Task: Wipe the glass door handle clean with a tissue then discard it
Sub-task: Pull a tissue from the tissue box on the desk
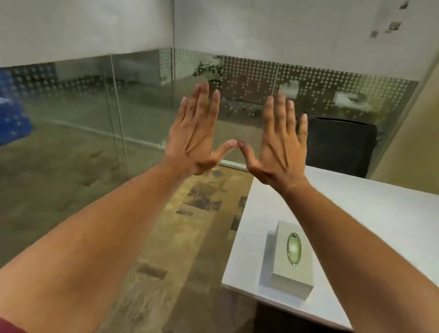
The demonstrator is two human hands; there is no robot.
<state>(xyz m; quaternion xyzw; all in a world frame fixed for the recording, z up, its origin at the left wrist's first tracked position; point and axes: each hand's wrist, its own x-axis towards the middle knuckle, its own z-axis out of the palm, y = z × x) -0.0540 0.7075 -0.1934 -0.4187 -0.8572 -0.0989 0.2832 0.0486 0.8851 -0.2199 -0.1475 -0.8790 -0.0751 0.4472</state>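
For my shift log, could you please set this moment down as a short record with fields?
left hand: raised, fingers straight, holds nothing
right hand: raised, fingers straight, holds nothing
thumbs: tips meet between the two hands
tissue box: on the white table, near its front left corner, under the right forearm
tissue: none taken yet
door handle: not identifiable in this view
surroundings: glass partition ahead, black chair behind the table, patterned carpet

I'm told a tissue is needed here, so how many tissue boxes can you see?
1. The tissue box sits near the front corner of the white table, below the right hand. Others may lie outside the view.
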